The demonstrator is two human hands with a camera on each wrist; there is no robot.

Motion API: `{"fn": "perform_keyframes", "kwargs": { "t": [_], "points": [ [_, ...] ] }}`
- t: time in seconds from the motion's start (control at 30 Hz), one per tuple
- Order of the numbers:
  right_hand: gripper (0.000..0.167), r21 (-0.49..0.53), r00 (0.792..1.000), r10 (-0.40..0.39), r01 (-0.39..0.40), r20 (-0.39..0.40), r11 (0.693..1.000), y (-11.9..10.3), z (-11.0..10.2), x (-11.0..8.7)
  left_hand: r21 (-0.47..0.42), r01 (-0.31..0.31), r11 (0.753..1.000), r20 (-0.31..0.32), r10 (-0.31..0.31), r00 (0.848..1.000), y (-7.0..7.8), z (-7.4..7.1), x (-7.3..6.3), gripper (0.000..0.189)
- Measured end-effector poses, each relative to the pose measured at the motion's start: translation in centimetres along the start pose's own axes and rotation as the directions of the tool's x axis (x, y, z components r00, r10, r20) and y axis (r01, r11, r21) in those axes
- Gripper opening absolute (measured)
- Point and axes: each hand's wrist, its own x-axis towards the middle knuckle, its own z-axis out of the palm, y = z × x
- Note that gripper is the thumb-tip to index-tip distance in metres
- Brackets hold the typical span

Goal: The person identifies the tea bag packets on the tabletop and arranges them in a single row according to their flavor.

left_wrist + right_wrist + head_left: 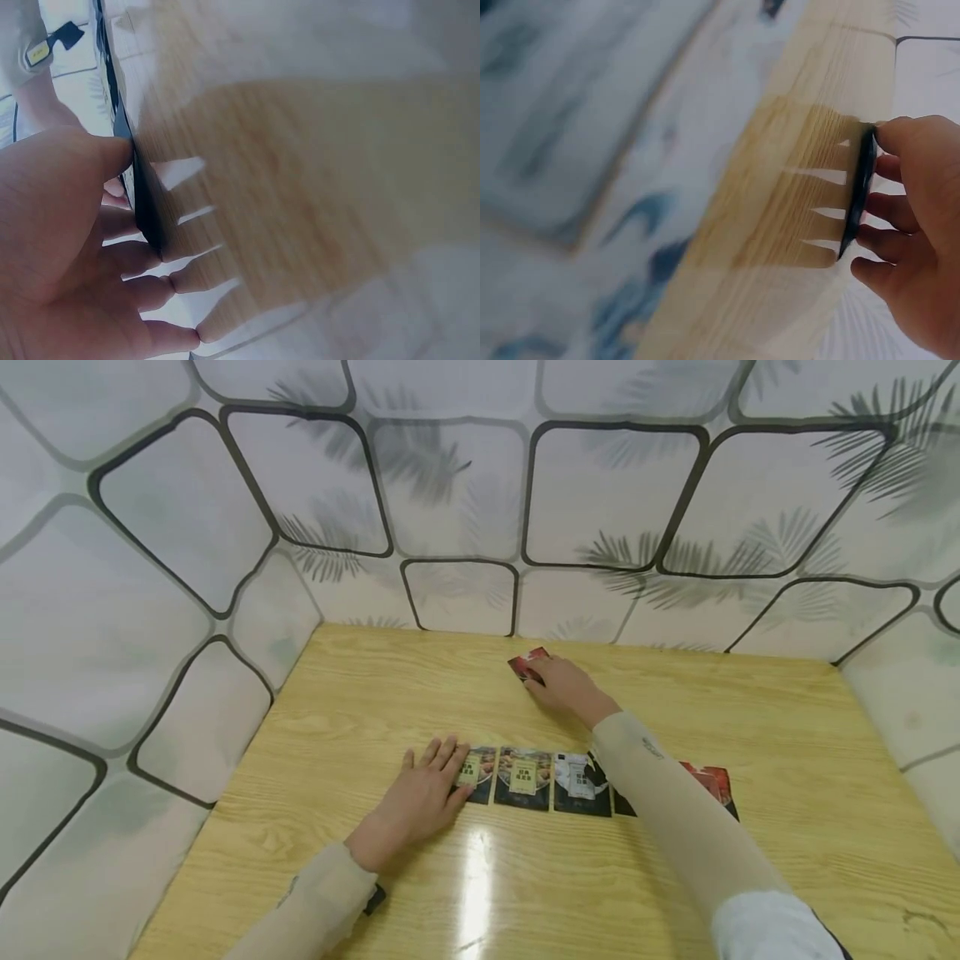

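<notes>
A row of small flat food packets lies across the middle of the table. My left hand [420, 793] rests with outspread fingers on the leftmost packet [480, 775], covering part of it. Beside that lie a matching packet with a yellow label [522, 779] and a grey-and-black packet [581, 785]. Farther back, my right hand [566, 685] grips a red packet [525, 662] near the table's far edge. In the right wrist view this packet [860, 191] shows edge-on as a dark strip at the thumb and fingertips.
My right forearm [675, 810] passes over the right part of the row and partly hides it. Another red-and-black packet [712, 785] ends the row at the right. A patterned wall [465, 527] borders the wooden table [337, 710] at the back and left.
</notes>
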Motion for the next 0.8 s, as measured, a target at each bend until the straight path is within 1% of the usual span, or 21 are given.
{"fn": "perform_keyframes", "kwargs": {
  "t": [0.07, 0.17, 0.27, 0.33, 0.47, 0.63, 0.77, 0.8],
  "points": [
    [0.049, -0.031, 1.0, -0.005, 0.005, 0.006, 1.0, 0.0, 0.0, -0.7, -0.005, 0.002, 1.0, 0.003, -0.002, 1.0, 0.1, 0.0, 0.0, 0.067],
    [0.049, -0.059, 1.0, 0.01, -0.009, 0.029, 0.998, -0.1, -0.3, -2.1, -0.013, 0.005, 1.0, 0.0, -0.005, 1.0, 0.1, 0.0, -0.1, 0.067],
    [0.051, -0.045, 0.998, 0.045, -0.042, 0.052, 0.998, 0.0, -0.5, -3.5, -0.007, 0.008, 1.0, 0.002, -0.008, 1.0, 0.0, 0.1, -0.1, 0.067],
    [0.052, -0.044, 0.997, 0.052, -0.049, 0.049, 0.998, 0.3, -0.7, -4.3, -0.004, 0.007, 1.0, 0.001, -0.007, 1.0, 0.0, 0.2, 0.0, 0.067],
    [0.052, -0.086, 0.999, 0.031, -0.027, 0.04, 0.996, 1.0, -0.8, -5.6, -0.011, 0.005, 1.0, 0.001, -0.005, 1.0, 0.0, 0.2, -0.1, 0.067],
    [0.052, -0.129, 0.999, 0.0, 0.005, 0.035, 0.992, 1.8, -0.6, -6.5, -0.007, 0.009, 1.0, 0.005, -0.009, 1.0, 0.0, 0.1, -0.1, 0.068],
    [0.051, -0.136, 1.0, -0.027, 0.028, 0.013, 0.99, 2.2, -0.4, -7.3, -0.014, 0.004, 1.0, 0.003, -0.004, 1.0, 0.0, 0.1, 0.0, 0.067],
    [0.051, -0.122, 1.0, -0.028, 0.029, 0.01, 0.992, 2.2, -0.3, -7.4, -0.013, 0.005, 1.0, 0.004, -0.005, 1.0, 0.0, 0.2, 0.0, 0.067]
  ]
}}
